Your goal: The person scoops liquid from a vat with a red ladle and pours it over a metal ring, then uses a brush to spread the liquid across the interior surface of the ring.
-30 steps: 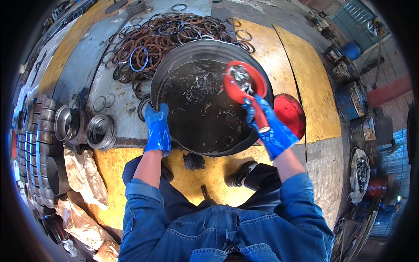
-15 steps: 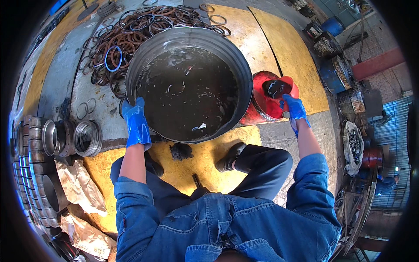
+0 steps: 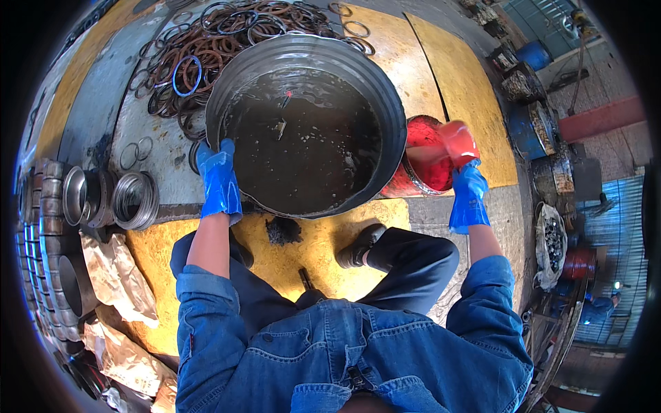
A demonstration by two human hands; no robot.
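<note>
We note a panelled floor, yellow and grey, carrying everything at hand. Largest upon it is the wide metal tub, set in front of the person's spread legs, presumably so that both arms can reach it; dark liquid fills its lower part. Beyond it, to the left, lies a heap of rings, outside the immediate working space. The red bucket stands just beside the tub on the right, close enough, we judge, to keep a transfer between the two vessels short; whether they touch we cannot tell. Left arm: sleeve rolled, forearm running forward nearly straight. Its grip, the blue-gloved left hand, is closed over the tub's near-left rim, probably to steady it. Right arm: elbow slightly bent, forearm angled forward, wrist beyond the bucket's near-right edge. The gloved right hand has its fingers wrapped about the red ladle, whose handle is mostly hidden. The ladle's bowl is blurred, at the bucket's right edge, with its red outer side toward us; we read it as tipped leftward to discharge into the bucket. A pale, smeared streak crosses the bucket's mouth; we cannot tell what it is. Smallest, a pale scrap and a tiny red fragment lie at the liquid's surface.
</note>
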